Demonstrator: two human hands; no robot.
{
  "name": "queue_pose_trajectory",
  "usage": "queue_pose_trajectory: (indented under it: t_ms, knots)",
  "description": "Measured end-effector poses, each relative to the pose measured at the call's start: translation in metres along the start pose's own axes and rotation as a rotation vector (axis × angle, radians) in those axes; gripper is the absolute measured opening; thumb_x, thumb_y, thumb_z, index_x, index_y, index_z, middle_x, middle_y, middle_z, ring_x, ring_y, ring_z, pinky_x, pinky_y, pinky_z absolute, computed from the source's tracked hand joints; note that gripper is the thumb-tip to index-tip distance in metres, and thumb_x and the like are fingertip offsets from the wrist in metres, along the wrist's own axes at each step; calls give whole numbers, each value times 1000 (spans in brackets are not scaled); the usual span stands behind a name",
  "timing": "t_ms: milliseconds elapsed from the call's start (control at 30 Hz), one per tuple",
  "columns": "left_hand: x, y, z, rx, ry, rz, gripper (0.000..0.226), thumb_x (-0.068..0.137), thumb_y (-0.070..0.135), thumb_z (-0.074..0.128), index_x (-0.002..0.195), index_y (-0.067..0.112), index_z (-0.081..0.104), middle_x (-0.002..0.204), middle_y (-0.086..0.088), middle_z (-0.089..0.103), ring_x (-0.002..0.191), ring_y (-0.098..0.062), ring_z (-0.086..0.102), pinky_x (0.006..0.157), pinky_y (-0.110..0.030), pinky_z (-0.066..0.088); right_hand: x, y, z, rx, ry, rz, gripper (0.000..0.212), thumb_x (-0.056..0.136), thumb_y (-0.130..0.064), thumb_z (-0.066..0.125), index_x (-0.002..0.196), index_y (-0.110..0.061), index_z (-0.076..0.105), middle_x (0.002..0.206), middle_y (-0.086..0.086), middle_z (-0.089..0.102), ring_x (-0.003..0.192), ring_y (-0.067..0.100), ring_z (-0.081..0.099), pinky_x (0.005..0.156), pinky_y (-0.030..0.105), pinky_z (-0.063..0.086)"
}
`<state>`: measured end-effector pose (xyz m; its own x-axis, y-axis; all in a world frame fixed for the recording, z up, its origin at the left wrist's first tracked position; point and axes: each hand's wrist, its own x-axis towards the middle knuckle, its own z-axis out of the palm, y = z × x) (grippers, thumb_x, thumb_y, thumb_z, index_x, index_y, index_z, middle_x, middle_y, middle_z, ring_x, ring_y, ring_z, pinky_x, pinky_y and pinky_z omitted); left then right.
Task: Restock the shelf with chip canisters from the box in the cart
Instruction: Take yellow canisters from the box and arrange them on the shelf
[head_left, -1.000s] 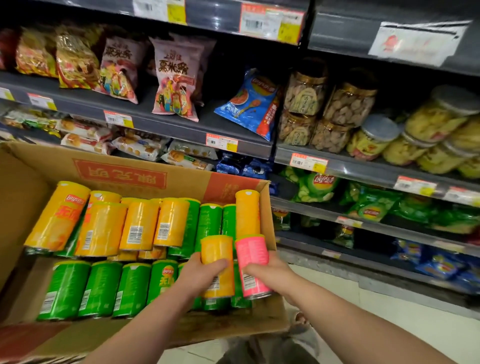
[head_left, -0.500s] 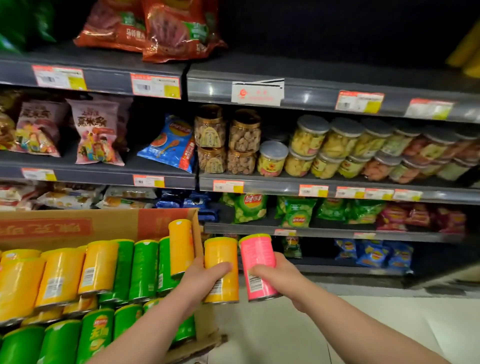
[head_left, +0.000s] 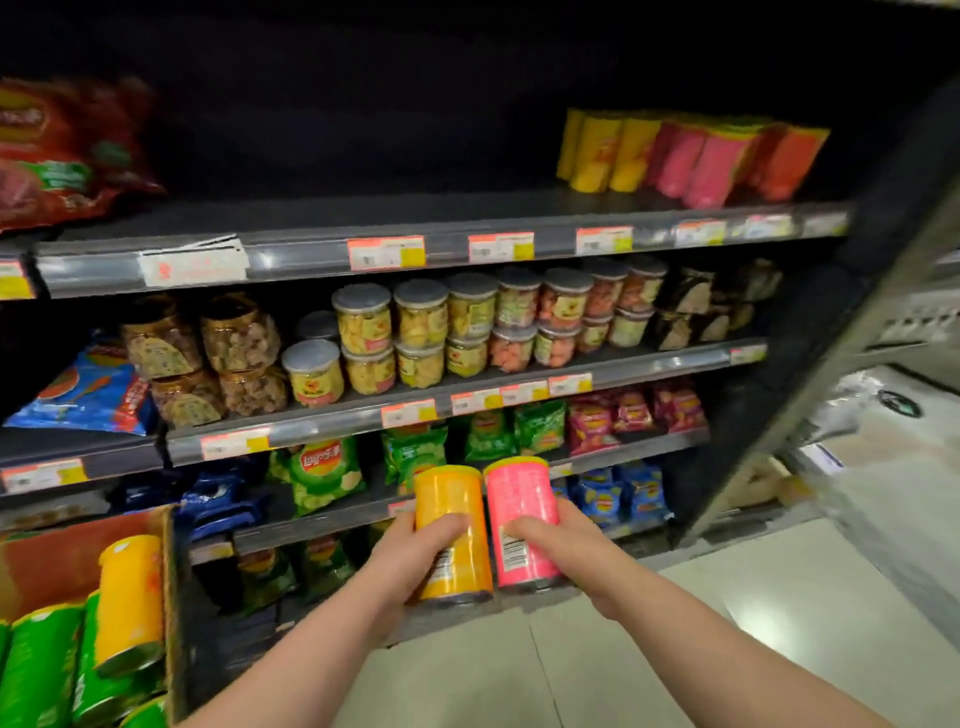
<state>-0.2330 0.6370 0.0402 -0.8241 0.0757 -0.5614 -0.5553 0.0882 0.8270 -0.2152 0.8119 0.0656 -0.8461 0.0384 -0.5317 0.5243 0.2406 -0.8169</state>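
Left hand (head_left: 410, 551): fingers (head_left: 441, 522) curled round yellow canister (head_left: 449, 493), held upright. Right hand (head_left: 556, 540): fingers wrapped round pink canister (head_left: 519, 493), upright, just beside the yellow one. Box (head_left: 78, 551) lies down-left of the left fingers, with green canisters (head_left: 41, 670) inside. Top shelf (head_left: 467, 208), well above and right of the right fingers, carries a standing row of canisters (head_left: 691, 161).

You hold two: one yellow canister (head_left: 453, 525), one pink canister (head_left: 519, 514). In the box (head_left: 78, 556) you have one boxed yellow can (head_left: 130, 597) and at least three green canisters (head_left: 36, 670). The top shelf (head_left: 415, 213) canister row (head_left: 691, 156) has about three yellow, two or three pink, one or two orange-red; too blurred for an exact count.
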Motion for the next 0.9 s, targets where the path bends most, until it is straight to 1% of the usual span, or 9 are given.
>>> queue_pose_trajectory:
  t_ms: [67,167,267,333,433,500,700,800,900]
  knots:
    - [-2,6,27,-1,-17,17,21,86,31,67,98,24,52,92,-2,68,80,-21,68,66,-30,53,-5,5,-26,9,25,-21,45,85,-29,65,125,-19,47,109,3,65,93,16,66,67,25,50]
    - [-4,11,56,1,-62,20,38,83,35,69,114,19,53,101,-8,70,86,-25,70,75,-37,57,-12,11,-56,19,44,-35,46,84,-29,65,125,-19,46,108,3,65,94,16,66,72,27,52]
    - [-5,18,75,8,-87,31,48,83,36,68,123,16,50,105,-10,69,86,-25,70,64,-32,55,-17,14,-76,47,49,-50,43,85,-28,65,123,-19,46,107,3,65,94,16,66,75,28,52]
    - [-6,24,84,13,-109,32,51,84,37,67,126,16,49,106,-10,68,87,-26,70,63,-31,54,-19,13,-86,57,45,-63,40,86,-29,65,121,-20,46,106,1,65,93,14,65,73,25,51]
    - [-5,32,96,14,-131,41,50,84,40,66,124,18,47,105,-9,67,89,-26,69,66,-33,55,-19,11,-99,82,40,-73,34,88,-31,63,116,-23,46,104,-1,64,90,10,63,66,21,47]
    - [0,38,104,16,-137,47,54,82,42,68,125,17,47,105,-10,67,89,-27,69,67,-34,55,-19,10,-109,101,61,-77,34,88,-32,63,116,-23,45,103,-1,64,91,11,63,68,22,48]
    - [19,64,145,7,-231,70,46,84,40,67,120,18,48,102,-9,68,88,-26,69,70,-34,54,-10,8,-150,164,142,-74,59,80,-40,69,128,-17,45,109,3,67,95,15,67,74,25,52]
    - [36,83,167,-2,-272,83,46,83,39,68,120,17,51,101,-8,70,87,-25,69,69,-33,54,-2,-1,-176,169,189,-83,52,84,-36,67,128,-17,46,108,4,68,94,16,68,73,25,53]
    - [50,111,185,-19,-322,106,42,84,39,66,118,18,52,100,-7,71,85,-23,70,65,-31,53,14,-19,-201,168,238,-109,57,81,-39,70,128,-17,47,107,4,69,92,17,69,75,28,54]
